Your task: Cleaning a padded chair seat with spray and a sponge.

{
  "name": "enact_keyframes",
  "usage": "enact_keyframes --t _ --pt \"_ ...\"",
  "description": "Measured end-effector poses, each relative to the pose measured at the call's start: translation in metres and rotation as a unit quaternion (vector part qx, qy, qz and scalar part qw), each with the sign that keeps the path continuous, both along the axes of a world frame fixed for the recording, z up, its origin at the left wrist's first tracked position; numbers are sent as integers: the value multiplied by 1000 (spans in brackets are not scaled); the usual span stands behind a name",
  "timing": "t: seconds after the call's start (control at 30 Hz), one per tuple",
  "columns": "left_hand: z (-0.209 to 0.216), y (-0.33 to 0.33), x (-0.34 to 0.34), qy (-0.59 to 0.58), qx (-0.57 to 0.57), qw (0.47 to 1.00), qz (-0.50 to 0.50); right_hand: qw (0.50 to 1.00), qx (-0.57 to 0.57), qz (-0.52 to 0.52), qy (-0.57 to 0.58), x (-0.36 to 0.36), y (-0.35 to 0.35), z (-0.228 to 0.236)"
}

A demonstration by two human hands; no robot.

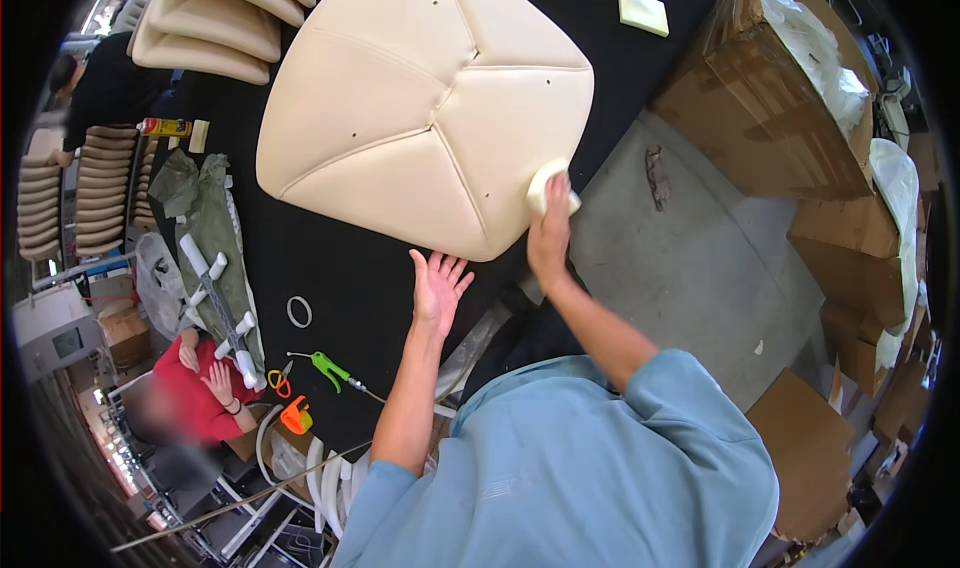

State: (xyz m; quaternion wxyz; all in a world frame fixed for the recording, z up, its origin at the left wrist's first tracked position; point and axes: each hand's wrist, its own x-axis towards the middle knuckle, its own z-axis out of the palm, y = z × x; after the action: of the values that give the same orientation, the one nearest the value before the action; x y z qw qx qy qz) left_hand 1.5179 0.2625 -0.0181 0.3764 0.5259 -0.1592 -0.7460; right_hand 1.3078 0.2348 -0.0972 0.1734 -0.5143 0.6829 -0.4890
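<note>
- the right hand [549,238] was closed over a white pad [539,185], fingers laid along it, pressing it against the lower right edge of a cream padded panel [390,88].
- the left hand [436,296] gripped nothing, palm up and fingers spread at the panel's near edge; whether its fingertips touched the underside could not be told.
- the panel, seamed and dotted with small holes, lay on a black-covered table [350,288].
- a second pale block [643,13] sat near the table's far right, and cream cushions [215,28] were stacked at the far left.
- a pale ring [299,312], a green air gun [327,370] and orange-handled scissors [281,380] lay to the left.
- a person in red [200,398] was beyond them; an open cardboard box [780,103] stood on the gray floor [690,278] at right.
</note>
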Motion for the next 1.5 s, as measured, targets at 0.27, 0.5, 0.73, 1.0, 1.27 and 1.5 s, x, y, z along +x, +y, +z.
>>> enact_keyframes --t 0.27,0.5,0.73,1.0,1.27,1.5 --pt "6 16 30 -44 -22 999 -10 931 39 318 175 57 101 7" --pt "13 52 88 -153 -27 982 108 962 -126 227 -85 14 61 65" --pt "16 86 76 -125 -8 988 89 989 -106 -41 95 -58 -133 51" --pt "6 123 65 -118 35 982 144 951 -153 183 196 36 -93 84" --pt "6 116 49 -110 3 980 163 908 -178 310 221 67 -94 111" --pt "5 128 49 -92 -18 977 190 808 -212 451 313 74 -72 102"
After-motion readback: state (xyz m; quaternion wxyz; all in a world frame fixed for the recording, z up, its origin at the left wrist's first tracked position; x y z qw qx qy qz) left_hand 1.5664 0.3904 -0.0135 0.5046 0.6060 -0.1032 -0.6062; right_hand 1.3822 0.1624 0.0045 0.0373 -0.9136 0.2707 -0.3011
